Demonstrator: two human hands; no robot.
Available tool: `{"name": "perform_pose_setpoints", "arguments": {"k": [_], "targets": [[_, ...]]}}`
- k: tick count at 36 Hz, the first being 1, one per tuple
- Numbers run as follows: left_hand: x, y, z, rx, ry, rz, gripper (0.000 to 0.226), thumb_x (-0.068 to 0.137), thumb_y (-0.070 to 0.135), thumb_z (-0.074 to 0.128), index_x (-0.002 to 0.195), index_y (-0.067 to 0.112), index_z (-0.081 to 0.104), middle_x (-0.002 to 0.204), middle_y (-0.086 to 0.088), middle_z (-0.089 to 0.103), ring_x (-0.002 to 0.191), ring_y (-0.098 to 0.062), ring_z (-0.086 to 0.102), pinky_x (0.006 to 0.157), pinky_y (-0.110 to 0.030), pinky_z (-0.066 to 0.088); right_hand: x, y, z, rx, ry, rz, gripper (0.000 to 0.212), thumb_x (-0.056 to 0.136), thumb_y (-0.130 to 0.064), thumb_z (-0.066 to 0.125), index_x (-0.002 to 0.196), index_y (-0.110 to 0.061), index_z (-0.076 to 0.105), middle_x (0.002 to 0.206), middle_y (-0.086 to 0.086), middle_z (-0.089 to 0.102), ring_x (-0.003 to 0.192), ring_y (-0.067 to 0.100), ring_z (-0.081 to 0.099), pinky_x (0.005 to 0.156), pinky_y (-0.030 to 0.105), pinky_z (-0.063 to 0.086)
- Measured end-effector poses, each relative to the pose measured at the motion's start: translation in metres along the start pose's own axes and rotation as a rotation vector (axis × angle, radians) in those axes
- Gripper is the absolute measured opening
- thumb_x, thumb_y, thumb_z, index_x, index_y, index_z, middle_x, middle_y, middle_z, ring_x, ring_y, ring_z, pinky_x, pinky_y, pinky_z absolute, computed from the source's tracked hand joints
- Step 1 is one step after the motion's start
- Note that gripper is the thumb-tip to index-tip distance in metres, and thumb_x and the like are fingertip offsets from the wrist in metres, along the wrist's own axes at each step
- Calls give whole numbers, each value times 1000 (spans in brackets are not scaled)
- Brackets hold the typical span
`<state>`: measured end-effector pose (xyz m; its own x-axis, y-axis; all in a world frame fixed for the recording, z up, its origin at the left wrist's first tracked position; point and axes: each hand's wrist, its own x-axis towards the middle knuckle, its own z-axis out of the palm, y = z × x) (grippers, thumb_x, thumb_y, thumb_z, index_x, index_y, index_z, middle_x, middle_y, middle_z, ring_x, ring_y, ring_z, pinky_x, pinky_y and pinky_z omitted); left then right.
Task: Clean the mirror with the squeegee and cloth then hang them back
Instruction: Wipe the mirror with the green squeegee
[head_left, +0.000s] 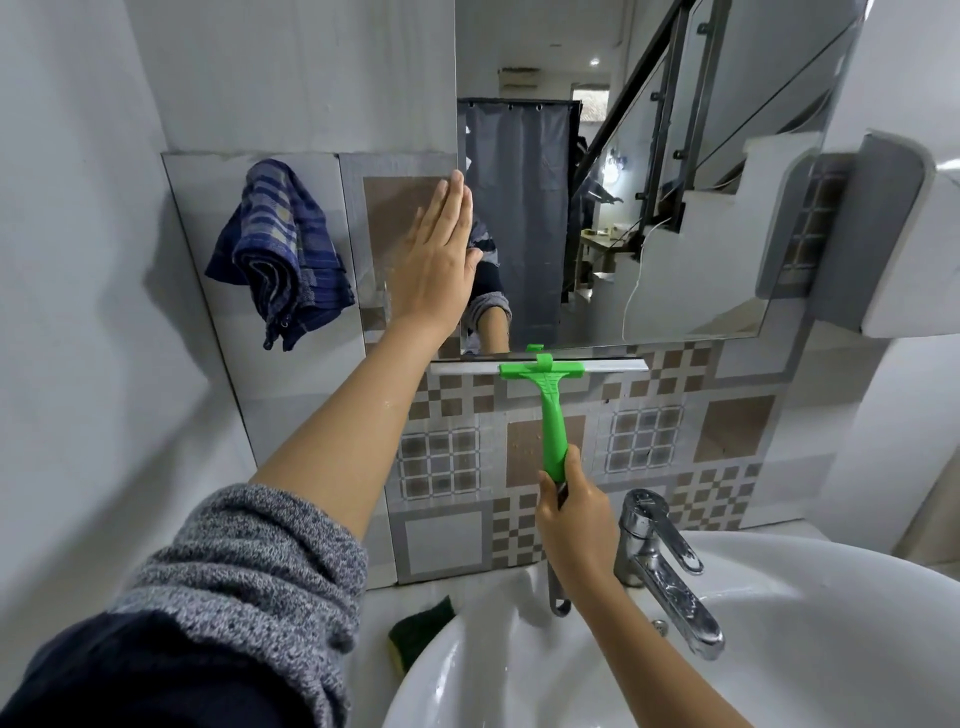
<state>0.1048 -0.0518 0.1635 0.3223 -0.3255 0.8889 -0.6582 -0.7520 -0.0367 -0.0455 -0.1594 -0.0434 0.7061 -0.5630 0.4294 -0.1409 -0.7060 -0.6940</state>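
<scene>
The mirror (649, 197) fills the upper middle and upper right of the frame, its bottom edge running just above the patterned wall tiles (644, 441). Below it, in the lower right, the white basin (779, 649) curves toward me, with the chrome tap (660, 561) standing at its back rim, lever pointing toward the lower right.

My left arm reaches up from the lower left corner, the grey knitted sleeve (244, 566) pushed back past the forearm. My left hand (441, 249) lies flat against the mirror's left edge at centre-left, fingers straight and pressed together, holding nothing (a few drops of water sit on the forearm).

The blue checked cloth (280, 249) hangs bunched on the tiled wall in the upper left of the frame, just left of my left hand and not touching it.

The squeegee (550, 395), bright green, stands upright at the centre of the frame; its pale blade rests level along the mirror's bottom edge, partly over the tiles. My right hand (571, 514), lower centre, is closed in a fist around the bottom of the handle.

A green and yellow sponge (421, 629) sits on the ledge at the basin's left rim, bottom centre.
</scene>
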Motion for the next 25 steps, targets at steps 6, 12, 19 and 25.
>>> {"name": "perform_pose_setpoints", "arguments": {"k": [6,12,19,25], "targets": [[-3,5,1,-17,-7,-23,59,94,10,46,145,5,17,155,-10,13,144,-23,10,114,-29,2,-9,2,-6,-92,-26,-11,43,96,-34,43,136,-20,37,80,-6,51,70,16,51,45,24,28],[-9,12,-2,-25,-32,-52,57,94,7,44,144,5,18,156,-9,11,144,-22,7,115,-29,3,-14,0,-13,-82,-35,-29,45,97,-35,42,138,-21,35,86,-1,60,74,19,57,55,30,40],[-27,33,-20,-242,-266,42,40,95,18,47,131,1,46,145,-14,39,139,-23,26,114,-37,26,-24,-10,-37,-101,-50,-99,48,97,-34,40,142,-21,30,89,-2,59,75,17,57,57,33,46],[-57,52,-39,-417,-594,127,39,95,28,48,131,12,50,142,-5,45,137,-14,31,113,-38,27,-19,-28,-72,-141,-69,-217,46,99,-32,39,142,-18,33,90,2,60,70,17,56,57,34,48]]}}
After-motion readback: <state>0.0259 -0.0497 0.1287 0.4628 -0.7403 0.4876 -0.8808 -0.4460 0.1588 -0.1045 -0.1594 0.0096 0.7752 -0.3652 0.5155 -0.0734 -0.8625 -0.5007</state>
